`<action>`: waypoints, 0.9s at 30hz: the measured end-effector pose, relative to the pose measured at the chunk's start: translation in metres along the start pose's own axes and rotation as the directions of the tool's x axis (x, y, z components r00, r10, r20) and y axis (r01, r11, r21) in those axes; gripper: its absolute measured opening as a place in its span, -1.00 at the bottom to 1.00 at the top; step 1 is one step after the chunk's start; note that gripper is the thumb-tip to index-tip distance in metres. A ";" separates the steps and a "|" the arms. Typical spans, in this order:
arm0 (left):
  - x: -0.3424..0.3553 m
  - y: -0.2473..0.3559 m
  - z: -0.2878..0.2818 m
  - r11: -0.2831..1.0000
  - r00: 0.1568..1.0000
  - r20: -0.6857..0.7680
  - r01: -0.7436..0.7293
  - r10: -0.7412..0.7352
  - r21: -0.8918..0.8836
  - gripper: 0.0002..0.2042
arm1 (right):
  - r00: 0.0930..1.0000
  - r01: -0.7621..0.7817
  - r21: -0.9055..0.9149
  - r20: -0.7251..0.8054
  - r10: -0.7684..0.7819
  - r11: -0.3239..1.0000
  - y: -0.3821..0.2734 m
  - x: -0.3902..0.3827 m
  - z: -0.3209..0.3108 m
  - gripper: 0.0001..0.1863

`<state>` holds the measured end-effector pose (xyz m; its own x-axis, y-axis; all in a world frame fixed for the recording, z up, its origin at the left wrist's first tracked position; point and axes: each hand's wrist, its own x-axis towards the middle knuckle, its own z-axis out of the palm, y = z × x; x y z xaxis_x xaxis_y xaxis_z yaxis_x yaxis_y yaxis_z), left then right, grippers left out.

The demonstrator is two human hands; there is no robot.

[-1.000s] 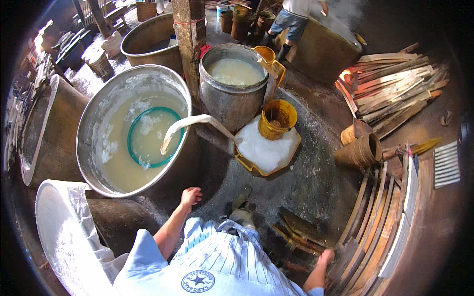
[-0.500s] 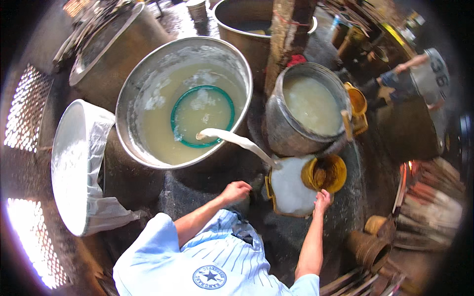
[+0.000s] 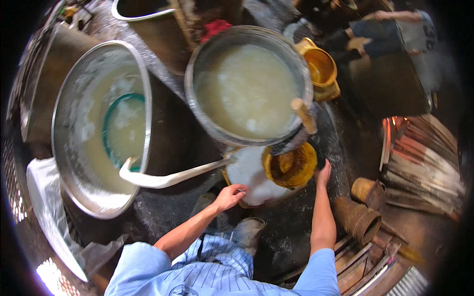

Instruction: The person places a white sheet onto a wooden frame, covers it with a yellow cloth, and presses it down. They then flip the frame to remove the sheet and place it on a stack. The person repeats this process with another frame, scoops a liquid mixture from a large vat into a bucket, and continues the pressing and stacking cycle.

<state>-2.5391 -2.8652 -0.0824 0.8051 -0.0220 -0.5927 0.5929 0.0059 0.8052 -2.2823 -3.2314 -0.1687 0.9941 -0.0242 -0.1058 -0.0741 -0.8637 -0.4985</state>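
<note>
The left hand [image 3: 230,197] and right hand [image 3: 323,173] flank a yellow bucket [image 3: 298,167], which sits on white material [image 3: 252,172] in a yellow-edged tray [image 3: 225,176] on the floor. Judged sound practice for this two-handed reach: bring both palms level to opposite sides of the bucket, settle the grip below the rim, and confirm it is firm before taking any weight. Pose: the left forearm runs obliquely forward and inward, hand low by the tray's near left corner, fingers loosely bent and closed on nothing. The right forearm points nearly straight ahead, hand just beside the bucket's right side, fingers extended and apparently empty; contact with the rim cannot be confirmed. Left of the tray, a pale bent pole [image 3: 170,181] overhangs the near rim of a large metal vat [image 3: 69,128]; snagging it is a judged risk. Beyond the tray stands a metal pot [image 3: 295,69] of cloudy liquid, a wooden handle [image 3: 304,116] at its rim. Firewood [image 3: 422,167] lies farther right, glowing orange at one end.
</note>
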 end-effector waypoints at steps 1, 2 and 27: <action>0.009 -0.002 0.002 1.000 1.000 0.010 0.014 -0.014 0.015 -0.68 | 1.000 0.012 -0.041 0.029 -0.011 0.999 -0.002 0.014 0.007 -0.42; 0.020 -0.005 0.006 0.999 1.000 0.009 0.029 -0.029 0.032 -0.68 | 0.998 0.027 -0.081 0.060 -0.022 0.996 -0.004 0.027 0.014 -0.31; 0.156 -0.167 0.178 0.868 0.865 -0.253 0.326 -0.434 -0.375 -0.80 | 0.916 0.019 -0.260 0.391 0.087 0.965 -0.039 -0.121 0.094 -0.42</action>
<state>-2.5150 -3.0477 -0.3059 0.4425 0.2315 -0.8664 0.7824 0.3726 0.4991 -2.4073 -3.1477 -0.2171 0.8734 0.0994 -0.4767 -0.0317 -0.9653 -0.2593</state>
